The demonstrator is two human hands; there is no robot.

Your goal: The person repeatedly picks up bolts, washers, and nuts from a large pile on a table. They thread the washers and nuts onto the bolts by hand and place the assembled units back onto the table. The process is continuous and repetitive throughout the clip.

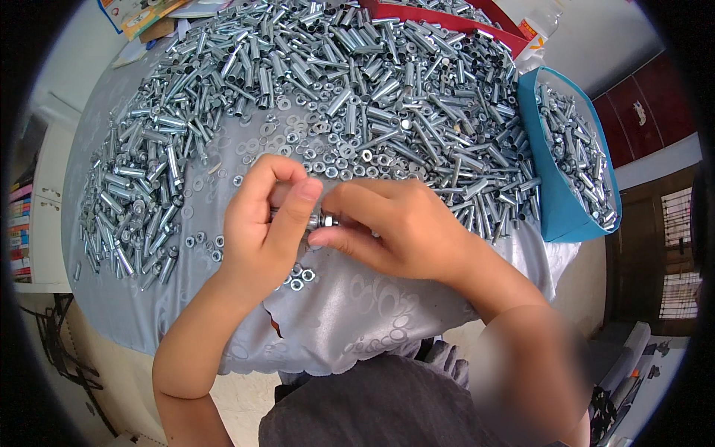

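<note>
Close above the table's near half, my left hand is closed around a silver sleeve anchor bolt, thumb on top. A hex nut shows at the bolt's right end. My right hand curls in from the right, its thumb and forefinger pinched about that nut end; the other right fingers are partly hidden. Below the hands lies a small group of loose hex nuts. Just beyond them, more nuts and flat washers are scattered on the grey tablecloth.
A large heap of metal sleeves and bolts covers the far table. Assembled anchors are piled at left. On the right stands a blue bin full of anchors; a red tray sits at the back beside a clear bottle.
</note>
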